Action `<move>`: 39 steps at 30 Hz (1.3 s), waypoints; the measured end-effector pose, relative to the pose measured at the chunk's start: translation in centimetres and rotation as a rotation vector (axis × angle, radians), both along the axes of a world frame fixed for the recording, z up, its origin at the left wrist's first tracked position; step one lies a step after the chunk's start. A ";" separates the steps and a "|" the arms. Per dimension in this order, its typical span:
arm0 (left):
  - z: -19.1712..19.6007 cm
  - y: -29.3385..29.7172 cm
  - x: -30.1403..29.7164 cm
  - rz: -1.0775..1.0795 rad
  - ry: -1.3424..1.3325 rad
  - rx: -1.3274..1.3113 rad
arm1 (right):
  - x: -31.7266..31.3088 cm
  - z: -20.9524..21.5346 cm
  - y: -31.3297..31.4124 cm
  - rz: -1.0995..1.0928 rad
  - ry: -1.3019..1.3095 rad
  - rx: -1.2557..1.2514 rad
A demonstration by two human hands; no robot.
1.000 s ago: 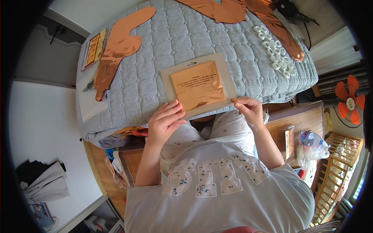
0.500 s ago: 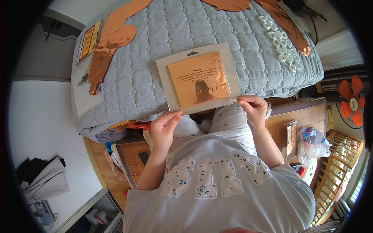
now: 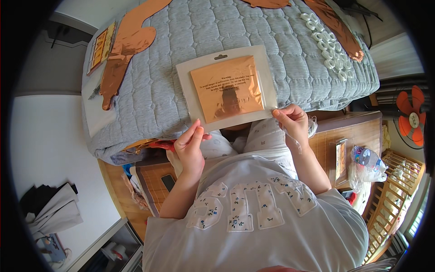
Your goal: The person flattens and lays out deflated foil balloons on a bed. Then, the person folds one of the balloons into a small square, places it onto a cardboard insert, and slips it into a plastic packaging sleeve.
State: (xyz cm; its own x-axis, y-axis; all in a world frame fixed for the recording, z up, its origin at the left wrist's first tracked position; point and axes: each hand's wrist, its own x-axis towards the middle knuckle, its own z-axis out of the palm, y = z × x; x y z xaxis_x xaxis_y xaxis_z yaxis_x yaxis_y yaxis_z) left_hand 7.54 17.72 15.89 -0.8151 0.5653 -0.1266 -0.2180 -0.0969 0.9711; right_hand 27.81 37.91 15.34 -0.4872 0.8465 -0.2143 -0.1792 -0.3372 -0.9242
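Observation:
A flat packet (image 3: 195,97) with a pale border and a hang hole holds a folded rose-gold foil piece bearing dark print. It is held up, tilted, over the front edge of the bed. My left hand (image 3: 190,147) has its thumb and forefinger at the packet's lower left corner. At the lower right corner, my right hand (image 3: 295,124) pinches the edge. A thin white ribbon (image 3: 293,141) hangs by my right hand. Flat rose-gold foil balloons lie on the bed: one at the left (image 3: 123,56), one at the far right (image 3: 333,29).
Several white ribbon rolls (image 3: 329,47) lie on the grey quilted bed (image 3: 181,27). A printed packet (image 3: 99,50) rests at its left edge. To my right are a mat-topped bench (image 3: 355,131), a bagged bottle (image 3: 367,163) and an orange-bladed fan (image 3: 411,118). A phone (image 3: 168,182) lies at my left.
The packet has shifted slightly up and to the left and turned a little. My left hand has moved along its edge to the corner, while my right hand has risen slightly with it.

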 end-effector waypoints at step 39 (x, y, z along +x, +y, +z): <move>-2.0 -2.1 -1.5 -0.191 0.056 0.199 | 1.5 2.6 1.7 0.339 -0.353 -0.094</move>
State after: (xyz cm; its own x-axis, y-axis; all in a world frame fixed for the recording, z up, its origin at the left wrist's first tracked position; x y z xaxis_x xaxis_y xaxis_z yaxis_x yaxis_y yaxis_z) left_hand 6.07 15.65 13.87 -0.6939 0.7188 0.0443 -0.1974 -0.2489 0.9482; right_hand 29.30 39.59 17.93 -0.6152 0.6224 -0.4839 0.2734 -0.4072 -0.8714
